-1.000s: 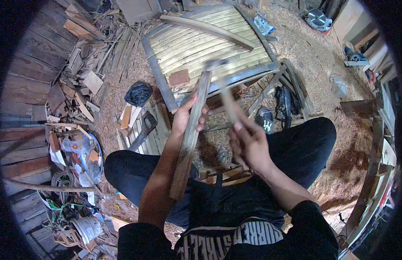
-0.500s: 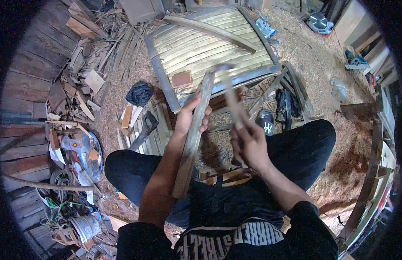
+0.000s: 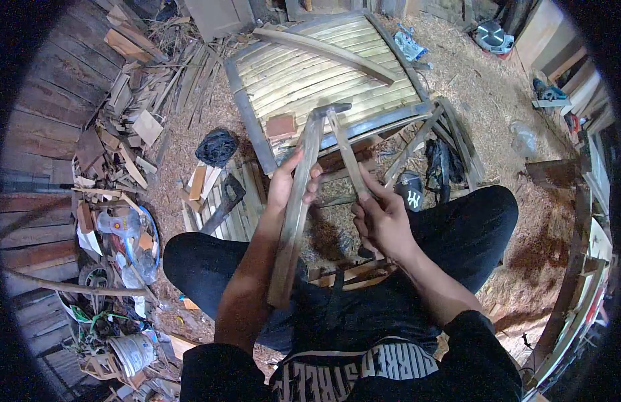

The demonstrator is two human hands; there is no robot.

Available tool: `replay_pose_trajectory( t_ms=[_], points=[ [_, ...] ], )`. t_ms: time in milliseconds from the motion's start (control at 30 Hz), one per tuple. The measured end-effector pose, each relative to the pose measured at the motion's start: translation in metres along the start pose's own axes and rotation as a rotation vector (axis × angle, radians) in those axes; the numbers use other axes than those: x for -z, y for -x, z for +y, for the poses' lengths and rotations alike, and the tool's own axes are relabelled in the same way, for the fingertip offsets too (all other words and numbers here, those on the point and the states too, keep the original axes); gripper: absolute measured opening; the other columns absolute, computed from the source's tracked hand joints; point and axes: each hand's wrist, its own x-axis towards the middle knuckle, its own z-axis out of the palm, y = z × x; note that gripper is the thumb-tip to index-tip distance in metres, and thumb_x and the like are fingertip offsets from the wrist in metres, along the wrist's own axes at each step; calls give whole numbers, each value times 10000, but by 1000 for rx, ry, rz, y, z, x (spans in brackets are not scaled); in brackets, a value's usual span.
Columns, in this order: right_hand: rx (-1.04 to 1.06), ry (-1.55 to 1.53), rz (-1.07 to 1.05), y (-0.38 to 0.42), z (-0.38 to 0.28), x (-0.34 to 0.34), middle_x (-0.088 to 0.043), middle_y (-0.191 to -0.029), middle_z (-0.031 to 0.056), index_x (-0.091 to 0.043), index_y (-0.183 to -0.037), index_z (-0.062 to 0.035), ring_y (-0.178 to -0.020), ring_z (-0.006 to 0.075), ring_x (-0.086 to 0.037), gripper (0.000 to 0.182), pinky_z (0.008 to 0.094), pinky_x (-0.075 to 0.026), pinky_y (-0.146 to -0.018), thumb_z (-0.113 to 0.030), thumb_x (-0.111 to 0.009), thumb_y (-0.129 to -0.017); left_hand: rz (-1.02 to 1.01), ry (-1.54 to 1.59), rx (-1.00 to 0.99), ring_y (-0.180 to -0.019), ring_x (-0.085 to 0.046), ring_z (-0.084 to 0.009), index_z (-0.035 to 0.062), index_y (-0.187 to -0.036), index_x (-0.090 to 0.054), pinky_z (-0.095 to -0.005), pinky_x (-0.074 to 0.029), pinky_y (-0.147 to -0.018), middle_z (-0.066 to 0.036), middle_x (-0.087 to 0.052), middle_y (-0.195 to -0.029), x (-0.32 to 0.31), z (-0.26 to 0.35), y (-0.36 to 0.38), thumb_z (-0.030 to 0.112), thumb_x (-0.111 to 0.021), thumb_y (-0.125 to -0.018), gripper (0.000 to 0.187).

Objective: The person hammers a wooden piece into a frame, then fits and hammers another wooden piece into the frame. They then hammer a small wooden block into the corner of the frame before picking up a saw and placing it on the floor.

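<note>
My left hand [image 3: 290, 182] is closed around a long wooden piece [image 3: 299, 208], which slants from above my lap up toward the slatted panel. In my right hand [image 3: 384, 218] is a hammer [image 3: 347, 151], gripped low on its wooden handle. The dark hammer head [image 3: 333, 108] is at the upper end of the wooden piece and appears to touch it; the exact contact is hard to make out. Beyond both hands lies the slatted wooden panel [image 3: 310, 77] in a grey frame, with a reddish-brown block [image 3: 281, 126] near its left corner and a loose batten [image 3: 330, 53] across its top.
A handsaw [image 3: 223, 204] rests on boards to the left, near a black plastic bag [image 3: 216, 146]. A dark cap [image 3: 411, 190] lies by my right knee. Scrap wood [image 3: 126, 127] is heaped along the left wall; a circular saw [image 3: 494, 37] sits at the far right.
The hammer head has come left and slightly down, to the top of the wooden piece. My right hand has shifted only a little, and my left hand keeps its grip.
</note>
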Motion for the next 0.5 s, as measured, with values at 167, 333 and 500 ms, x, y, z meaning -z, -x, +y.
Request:
replay_pose_trajectory(
  t_ms=[167,333,500],
  points=[
    [-29,-31,67,4,-12,-1,-517,-795,-4,-337,-1622,-164,-509,61,-430,533,219,-344,-386,-147,-472,-1106,-10,-97,-52,-587,-559,-133,215,-1454,-442,-257,-474,-375,-31,-538,-837,2,-2,-3,432,-532,-1058,461],
    [-12,80,16,9,-9,-13,-523,-766,-5,-416,-1584,-145,-488,68,-459,473,227,-370,-379,-166,-457,-1113,103,-162,-1,-539,-567,-147,220,-1503,-424,-273,-457,-368,-58,-586,-799,-2,0,-3,415,-503,-1064,487],
    [132,-84,218,-3,-3,-12,-490,-837,5,-284,-1646,-186,-510,59,-419,561,225,-356,-371,-149,-450,-1112,54,-145,-43,-521,-561,-145,244,-1589,-330,-270,-457,-365,-54,-585,-802,-1,-2,-3,448,-528,-1052,608]
  ],
)
